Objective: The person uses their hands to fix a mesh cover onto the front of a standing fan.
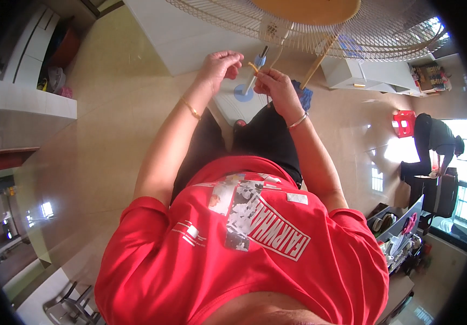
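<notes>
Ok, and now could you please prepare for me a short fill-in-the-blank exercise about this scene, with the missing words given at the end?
1. Not the left hand but the ___ one has the thin yellow strip at its fingertips.
2. The fan's wire grille crosses the ___ edge of the picture.
3. The plastic stool near the bending person is ___ in colour.
4. The trousers worn with the red T-shirt are ___ in colour.

Missing words: right; top; red; black.

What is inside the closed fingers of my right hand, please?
A thin yellowish strip sticks out from the right hand. The part between the fingers is covered, so its full length cannot be seen.
</notes>
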A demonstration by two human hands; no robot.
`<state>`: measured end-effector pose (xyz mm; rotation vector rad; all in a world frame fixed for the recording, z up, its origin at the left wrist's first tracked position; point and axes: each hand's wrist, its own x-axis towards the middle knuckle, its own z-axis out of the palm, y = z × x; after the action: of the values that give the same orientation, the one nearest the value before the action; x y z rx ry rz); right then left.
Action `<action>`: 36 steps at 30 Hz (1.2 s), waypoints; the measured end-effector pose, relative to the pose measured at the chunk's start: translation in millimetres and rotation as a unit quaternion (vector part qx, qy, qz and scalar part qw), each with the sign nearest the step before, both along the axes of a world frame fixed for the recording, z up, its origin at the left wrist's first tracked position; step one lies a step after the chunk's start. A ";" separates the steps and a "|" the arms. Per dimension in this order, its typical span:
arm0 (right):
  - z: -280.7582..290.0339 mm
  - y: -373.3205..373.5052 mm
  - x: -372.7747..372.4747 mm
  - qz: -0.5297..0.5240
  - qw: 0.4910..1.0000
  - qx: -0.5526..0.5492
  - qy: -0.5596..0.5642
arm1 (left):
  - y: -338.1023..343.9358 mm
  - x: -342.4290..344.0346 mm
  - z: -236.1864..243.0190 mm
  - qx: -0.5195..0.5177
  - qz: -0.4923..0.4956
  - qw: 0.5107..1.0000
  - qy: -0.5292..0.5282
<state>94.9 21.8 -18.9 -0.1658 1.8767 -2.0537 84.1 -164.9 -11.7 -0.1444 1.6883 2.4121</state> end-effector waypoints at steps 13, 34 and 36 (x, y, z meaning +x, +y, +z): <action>11.2 -22.2 -52.5 -0.081 0.959 -0.248 -0.111 | 19.2 -61.1 12.1 0.071 0.094 0.993 0.023; 11.1 -32.2 -67.8 -0.036 0.945 -0.304 -0.116 | 26.3 -81.8 18.1 0.104 0.113 0.988 0.028; 12.6 -33.6 -67.9 -0.035 0.946 -0.302 -0.114 | 26.6 -82.2 17.0 0.104 0.114 0.988 0.024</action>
<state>27.0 -11.8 -6.3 -0.0061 1.0902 -2.5144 1.9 -138.4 5.3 -0.2637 1.4988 2.7608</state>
